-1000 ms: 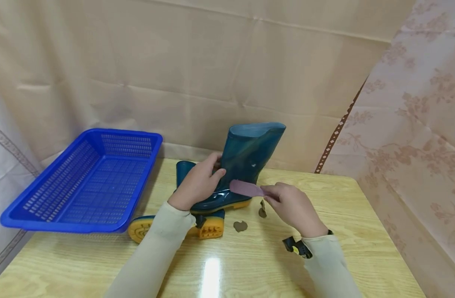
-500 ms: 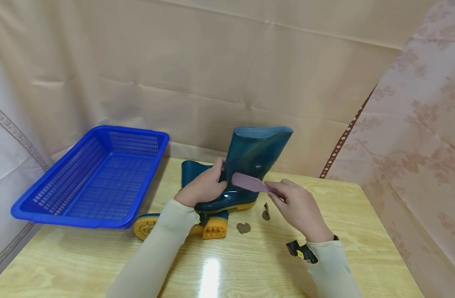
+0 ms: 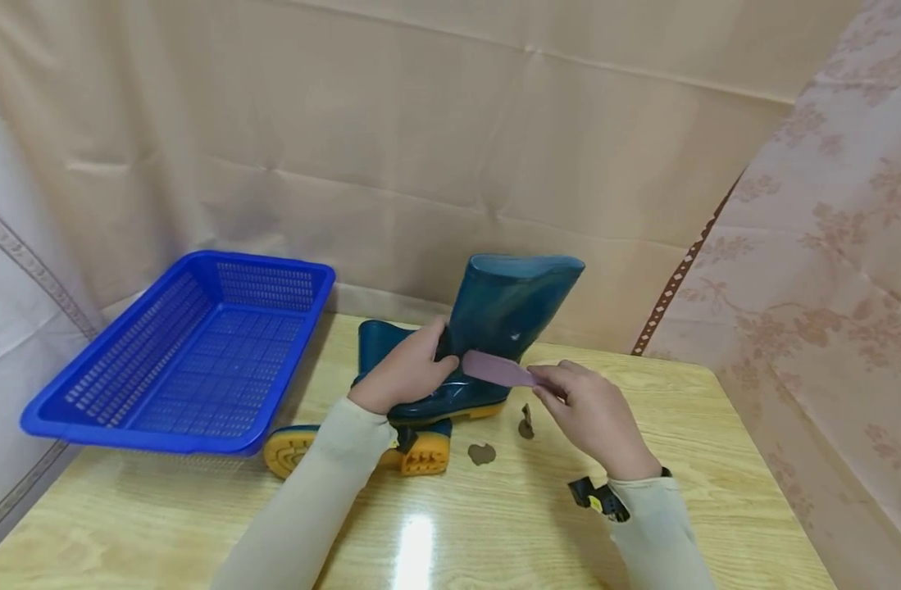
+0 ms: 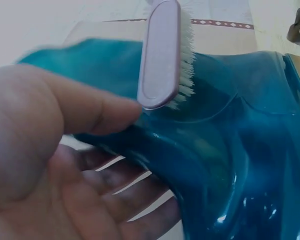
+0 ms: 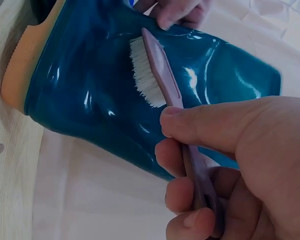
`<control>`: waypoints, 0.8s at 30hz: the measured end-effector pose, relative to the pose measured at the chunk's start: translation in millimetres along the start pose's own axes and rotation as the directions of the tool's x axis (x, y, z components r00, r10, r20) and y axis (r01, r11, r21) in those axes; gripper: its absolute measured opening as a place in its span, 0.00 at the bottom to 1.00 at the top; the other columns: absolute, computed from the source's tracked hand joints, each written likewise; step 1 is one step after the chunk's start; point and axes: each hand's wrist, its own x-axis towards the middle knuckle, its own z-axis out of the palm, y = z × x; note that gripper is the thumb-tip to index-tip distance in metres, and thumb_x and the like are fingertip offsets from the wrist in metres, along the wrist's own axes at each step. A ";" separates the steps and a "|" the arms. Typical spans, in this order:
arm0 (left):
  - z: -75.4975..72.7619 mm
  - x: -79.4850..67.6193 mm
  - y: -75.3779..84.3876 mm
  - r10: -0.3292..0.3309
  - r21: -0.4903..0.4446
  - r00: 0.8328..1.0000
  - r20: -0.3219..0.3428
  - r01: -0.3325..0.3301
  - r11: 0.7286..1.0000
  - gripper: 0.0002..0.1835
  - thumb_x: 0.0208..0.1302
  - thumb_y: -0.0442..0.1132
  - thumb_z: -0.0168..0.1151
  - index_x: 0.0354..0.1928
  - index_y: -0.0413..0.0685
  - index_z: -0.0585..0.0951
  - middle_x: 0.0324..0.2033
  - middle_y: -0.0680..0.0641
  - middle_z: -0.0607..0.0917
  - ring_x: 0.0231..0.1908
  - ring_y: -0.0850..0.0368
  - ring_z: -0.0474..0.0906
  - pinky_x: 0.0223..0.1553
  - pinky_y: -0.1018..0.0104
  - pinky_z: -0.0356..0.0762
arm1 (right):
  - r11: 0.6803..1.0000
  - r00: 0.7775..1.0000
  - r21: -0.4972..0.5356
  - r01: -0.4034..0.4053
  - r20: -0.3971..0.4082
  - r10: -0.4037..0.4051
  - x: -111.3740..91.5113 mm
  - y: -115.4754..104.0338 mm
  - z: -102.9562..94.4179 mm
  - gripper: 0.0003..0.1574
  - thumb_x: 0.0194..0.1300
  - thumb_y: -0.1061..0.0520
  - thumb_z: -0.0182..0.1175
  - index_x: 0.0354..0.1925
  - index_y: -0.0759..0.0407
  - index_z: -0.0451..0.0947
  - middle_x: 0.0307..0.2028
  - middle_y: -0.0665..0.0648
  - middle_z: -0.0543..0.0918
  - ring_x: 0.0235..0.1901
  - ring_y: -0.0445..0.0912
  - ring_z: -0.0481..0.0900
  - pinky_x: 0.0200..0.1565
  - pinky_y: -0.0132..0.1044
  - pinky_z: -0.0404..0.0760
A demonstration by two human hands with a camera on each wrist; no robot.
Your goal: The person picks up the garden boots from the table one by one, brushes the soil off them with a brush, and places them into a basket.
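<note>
A blue-green rubber boot with a yellow sole stands tilted to the right on the table. My left hand grips its front at the ankle, thumb on the near side and fingers around the far side. In my right hand is the handle of a mauve scrub brush, pinched between thumb and curled fingers. White bristles lie against the boot's ankle, close to my left thumb. The second boot lies on its side under my left forearm, which partly hides it.
A blue plastic basket stands at the left. Two brown flat bits, one a round patch and one upright scrap, lie on the wooden table before the boot. A beige curtain hangs behind.
The brush has risen a little on the boot's ankle and then come slightly down again. The boot's top leans a bit further right, and my left hand has shifted slightly with it.
</note>
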 end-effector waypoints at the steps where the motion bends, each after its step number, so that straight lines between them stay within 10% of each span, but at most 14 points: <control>1: -0.1 -0.5 0.8 -0.016 -0.002 1.000 -0.016 0.016 1.000 0.27 0.79 0.41 0.55 0.75 0.47 0.63 0.70 0.43 0.73 0.67 0.47 0.73 0.68 0.46 0.72 | 1.000 1.000 -0.005 -0.008 0.008 0.008 0.0 0.4 -0.1 0.14 0.70 0.57 0.68 0.53 0.54 0.89 0.38 0.51 0.88 0.28 0.39 0.80 0.31 0.38 0.79; 14: -1.6 -1.5 4.3 -0.085 0.013 0.987 -0.133 0.087 0.996 0.27 0.77 0.44 0.61 0.73 0.48 0.68 0.66 0.43 0.78 0.64 0.45 0.77 0.64 0.46 0.76 | 0.987 0.968 0.018 -0.158 0.200 0.151 -1.0 4.4 -2.7 0.11 0.71 0.59 0.67 0.49 0.57 0.89 0.41 0.54 0.89 0.27 0.41 0.75 0.31 0.38 0.76; 24: -2.8 -4.1 5.3 -0.024 0.068 0.981 -0.195 0.038 0.997 0.24 0.76 0.48 0.62 0.68 0.48 0.76 0.58 0.46 0.84 0.57 0.48 0.80 0.59 0.47 0.80 | 0.998 0.998 0.055 -0.037 -0.041 0.039 -0.8 -5.1 -6.9 0.15 0.72 0.56 0.67 0.55 0.54 0.87 0.32 0.48 0.83 0.24 0.41 0.71 0.27 0.36 0.71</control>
